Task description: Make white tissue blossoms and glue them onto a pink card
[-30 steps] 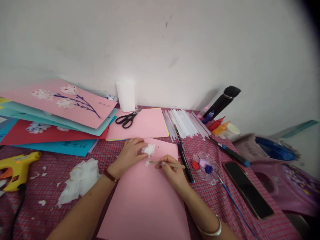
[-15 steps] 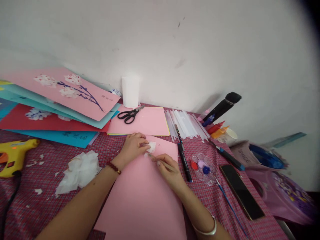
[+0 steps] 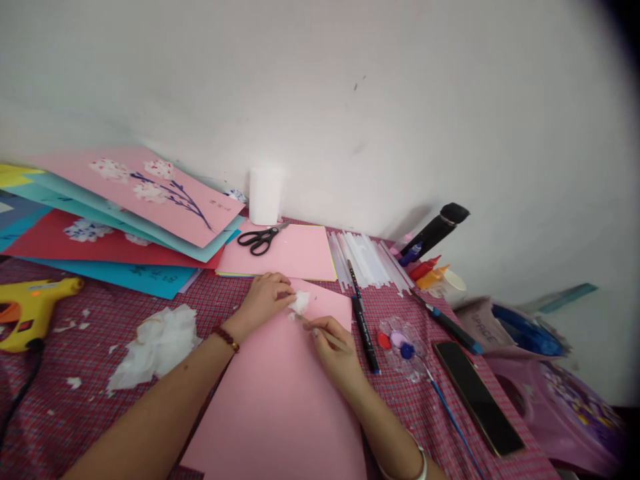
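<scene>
Near the far end of a large pink paper sheet [image 3: 280, 393] lies a small crumpled tuft of white tissue paper [image 3: 301, 302]. My left hand [image 3: 265, 300], with a dark bead bracelet at the wrist, pinches the left edge of that tuft. In my right hand [image 3: 337, 357] is a thin tan stick [image 3: 334, 341], gripped like a pen. Its tip points at the lower side of the tuft; whether it touches cannot be made out. Left of my left forearm rests a loose pile of white tissue paper squares [image 3: 163, 347].
Black scissors [image 3: 261, 239] lie on stacked paper near the wall. Left are finished flower cards [image 3: 200, 207] and a yellow glue gun [image 3: 35, 313]. Right are glue sticks [image 3: 367, 260], a black marker [image 3: 366, 337], a paint palette [image 3: 400, 363] and a phone [image 3: 477, 397].
The view has shifted slightly, so the items by the wall sit a little lower. Both hands stay at the tissue tuft, which looks slightly more bunched up.
</scene>
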Demonstrator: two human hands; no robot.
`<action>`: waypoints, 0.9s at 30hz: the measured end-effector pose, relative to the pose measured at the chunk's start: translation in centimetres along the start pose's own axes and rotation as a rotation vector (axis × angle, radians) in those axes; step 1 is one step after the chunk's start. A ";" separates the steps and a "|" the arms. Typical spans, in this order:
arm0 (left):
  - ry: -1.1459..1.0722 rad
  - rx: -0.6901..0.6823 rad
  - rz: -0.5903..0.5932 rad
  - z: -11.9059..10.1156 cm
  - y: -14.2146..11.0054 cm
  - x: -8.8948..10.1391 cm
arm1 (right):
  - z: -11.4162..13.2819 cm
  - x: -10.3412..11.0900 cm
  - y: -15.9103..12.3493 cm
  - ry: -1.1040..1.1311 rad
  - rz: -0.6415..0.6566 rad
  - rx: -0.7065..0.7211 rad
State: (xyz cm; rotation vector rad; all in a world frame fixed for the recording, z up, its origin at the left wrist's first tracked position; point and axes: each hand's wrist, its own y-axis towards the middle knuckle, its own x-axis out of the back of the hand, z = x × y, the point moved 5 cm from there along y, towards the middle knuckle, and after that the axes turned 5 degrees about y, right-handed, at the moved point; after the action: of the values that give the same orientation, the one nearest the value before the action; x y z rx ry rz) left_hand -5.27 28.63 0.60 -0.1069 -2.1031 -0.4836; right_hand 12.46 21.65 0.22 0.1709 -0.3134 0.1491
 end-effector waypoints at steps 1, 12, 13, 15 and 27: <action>-0.007 -0.001 -0.001 0.1 0.0 0.0 | 0.1 0.0 0.0 0.001 -0.013 -0.008; -0.337 0.178 -0.225 2.8 -0.2 1.1 | -0.3 0.4 0.3 0.102 -0.060 -0.035; -0.271 0.221 -0.289 3.2 -0.5 1.5 | -0.4 0.4 0.3 0.126 -0.072 -0.042; -0.101 0.283 -0.358 3.6 -1.0 2.2 | -0.4 0.4 0.3 0.170 -0.077 -0.065; 0.259 0.141 0.010 -3.3 -9.0 3.5 | 1.9 1.0 0.2 0.354 0.073 -0.050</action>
State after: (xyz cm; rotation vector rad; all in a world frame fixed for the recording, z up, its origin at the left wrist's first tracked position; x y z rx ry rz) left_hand -6.90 18.72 2.37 0.0254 -1.8745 -0.3231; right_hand 12.79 21.61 2.35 0.0808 0.0299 0.2395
